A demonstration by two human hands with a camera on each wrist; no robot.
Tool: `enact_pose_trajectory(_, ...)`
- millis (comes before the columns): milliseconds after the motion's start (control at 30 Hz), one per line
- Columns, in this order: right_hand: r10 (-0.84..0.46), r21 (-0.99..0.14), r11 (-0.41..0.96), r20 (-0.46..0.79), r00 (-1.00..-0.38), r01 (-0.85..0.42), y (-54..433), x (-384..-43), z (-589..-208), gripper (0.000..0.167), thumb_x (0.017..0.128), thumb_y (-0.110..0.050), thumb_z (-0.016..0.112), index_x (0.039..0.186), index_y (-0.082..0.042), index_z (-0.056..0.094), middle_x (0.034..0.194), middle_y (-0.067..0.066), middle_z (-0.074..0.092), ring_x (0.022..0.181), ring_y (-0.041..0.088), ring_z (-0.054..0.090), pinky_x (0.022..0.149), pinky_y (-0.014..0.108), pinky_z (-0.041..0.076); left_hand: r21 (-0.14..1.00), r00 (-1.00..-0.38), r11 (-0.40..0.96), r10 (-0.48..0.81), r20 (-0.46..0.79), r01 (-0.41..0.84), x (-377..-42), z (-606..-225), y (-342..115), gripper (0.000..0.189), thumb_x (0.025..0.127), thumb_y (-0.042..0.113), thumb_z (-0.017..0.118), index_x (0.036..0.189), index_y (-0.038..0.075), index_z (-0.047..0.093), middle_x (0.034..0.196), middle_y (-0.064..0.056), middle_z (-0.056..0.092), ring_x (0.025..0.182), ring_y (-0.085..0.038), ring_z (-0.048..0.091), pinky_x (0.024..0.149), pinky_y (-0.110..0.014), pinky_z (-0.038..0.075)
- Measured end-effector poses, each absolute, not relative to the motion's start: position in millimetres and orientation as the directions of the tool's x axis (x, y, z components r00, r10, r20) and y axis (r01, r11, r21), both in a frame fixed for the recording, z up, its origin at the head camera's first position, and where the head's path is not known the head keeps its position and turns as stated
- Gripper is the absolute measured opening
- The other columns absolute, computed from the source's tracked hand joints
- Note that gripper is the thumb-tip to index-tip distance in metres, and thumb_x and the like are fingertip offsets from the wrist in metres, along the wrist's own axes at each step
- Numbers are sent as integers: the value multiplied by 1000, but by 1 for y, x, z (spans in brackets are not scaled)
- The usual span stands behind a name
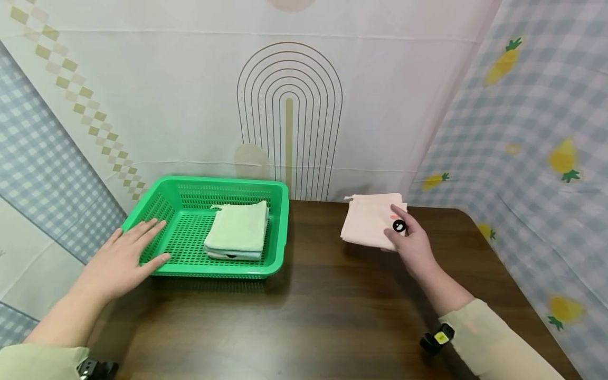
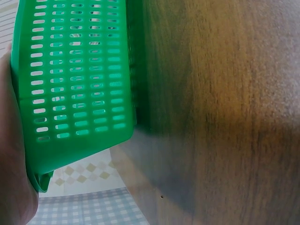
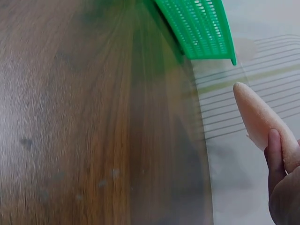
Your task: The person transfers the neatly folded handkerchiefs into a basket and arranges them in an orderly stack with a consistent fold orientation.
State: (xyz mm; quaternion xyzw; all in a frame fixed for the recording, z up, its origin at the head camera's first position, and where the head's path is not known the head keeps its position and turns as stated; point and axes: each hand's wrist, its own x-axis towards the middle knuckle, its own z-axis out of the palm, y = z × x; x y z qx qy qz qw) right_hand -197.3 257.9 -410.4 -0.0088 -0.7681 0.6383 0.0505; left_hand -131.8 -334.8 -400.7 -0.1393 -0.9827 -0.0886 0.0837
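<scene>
A folded pale pink towel (image 1: 370, 219), with a hanging loop at one corner and a round black mark, is pinched at its right edge by my right hand (image 1: 413, 243). In the right wrist view the towel (image 3: 262, 119) appears side-on, held off the table. My left hand (image 1: 123, 261) rests with straight, spread fingers on the left front corner of a green plastic basket (image 1: 280, 227). Inside the basket's right half lies a stack of folded towels, a light green towel (image 1: 237, 227) on top. The left wrist view shows the basket's slotted wall (image 2: 75, 84) beside the hand.
The basket stands on a dark brown wooden table (image 1: 309, 316), toward its back left. A white patterned cloth (image 1: 190, 95) hangs behind the table. Blue checked cloth with pineapples (image 1: 532, 158) hangs along the right side.
</scene>
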Motion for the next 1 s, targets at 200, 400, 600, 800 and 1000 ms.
enact_pose_trajectory(200,76,-985,166,69,-995,-55,246,-197,-407,62,96,1,58,153,-16,40,151,16,33,94,7,57,62,34,62,143,-945,945,263,196,293,-134,-402,-337,82,95,56,57,160,23,21,159,-18,31,142,-43,30,122,-48,-8)
enact_pose_trajectory(400,72,-989,132,69,-995,-59,232,-197,-400,62,95,2,58,152,-15,42,144,16,39,84,7,61,61,33,62,142,-945,945,264,193,293,-135,-404,-338,82,95,55,58,160,23,20,159,-19,30,142,-43,29,121,-49,-9)
enact_pose_trajectory(600,66,-994,101,57,-996,-50,219,-196,-391,63,95,1,60,152,-17,42,140,16,39,82,9,63,61,32,61,143,-945,946,262,196,292,-133,-403,-337,82,95,55,57,160,22,20,159,-19,30,142,-45,30,121,-49,-8)
enact_pose_trajectory(800,49,-997,53,56,-997,-53,204,-195,-387,63,95,2,60,152,-18,42,141,15,39,85,10,62,61,32,61,140,-943,945,265,202,295,-132,-403,-335,82,96,55,56,160,22,19,159,-19,29,142,-45,30,121,-49,-8)
enact_pose_trajectory(1000,30,-998,25,64,-997,-63,190,-197,-385,63,94,4,61,151,-17,44,132,16,43,77,11,64,59,31,61,146,-947,947,255,195,286,-131,-402,-334,82,95,57,56,160,22,21,159,-19,30,142,-44,29,122,-48,-7)
